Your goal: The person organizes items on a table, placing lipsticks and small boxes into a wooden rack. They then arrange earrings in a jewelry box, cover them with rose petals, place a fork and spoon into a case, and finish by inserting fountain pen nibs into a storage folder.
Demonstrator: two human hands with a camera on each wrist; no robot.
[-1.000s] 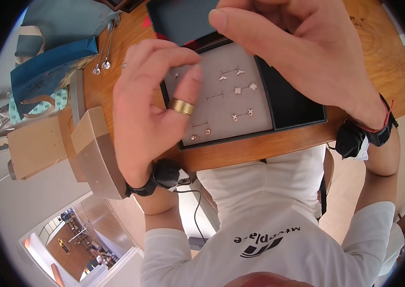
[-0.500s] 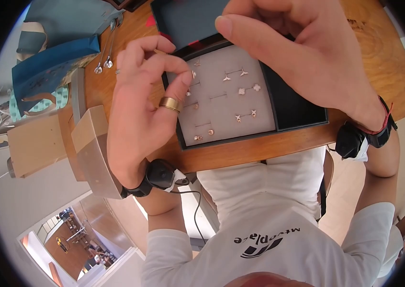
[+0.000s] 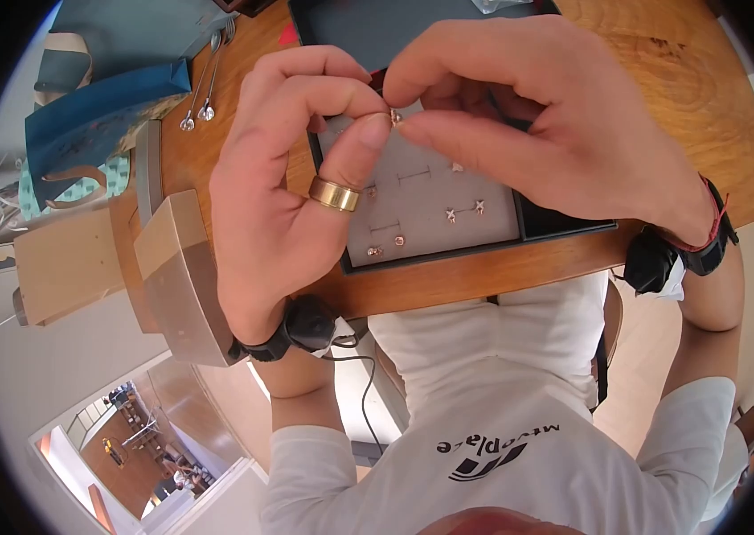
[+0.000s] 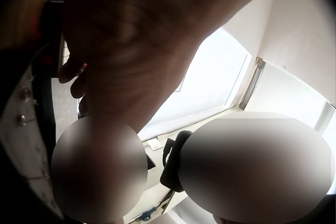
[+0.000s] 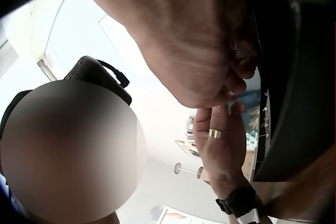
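Observation:
In the head view a small shiny earring (image 3: 396, 117) is between the fingertips of both hands, above a grey padded jewellery tray (image 3: 448, 234). My left hand (image 3: 292, 192), with a gold ring on its thumb, pinches at it from the left. From the right, my right hand (image 3: 546, 116) holds thumb and forefinger at the same earring. Pairs of small earrings sit in the padding, among them a cross-shaped one (image 3: 479, 207) and a round one (image 3: 399, 241). The hands cover the tray's upper part.
A black compartment (image 3: 564, 221) adjoins the padding on the right, and a dark lid (image 3: 341, 22) lies behind. Left on the wooden table (image 3: 698, 116) are cutlery (image 3: 208, 89), a blue bag (image 3: 105, 111) and a cardboard box (image 3: 183, 276).
Both hands have come together over the tray; the left moved right and the right hand's fingertips lowered to meet it. The tray appears shifted slightly right.

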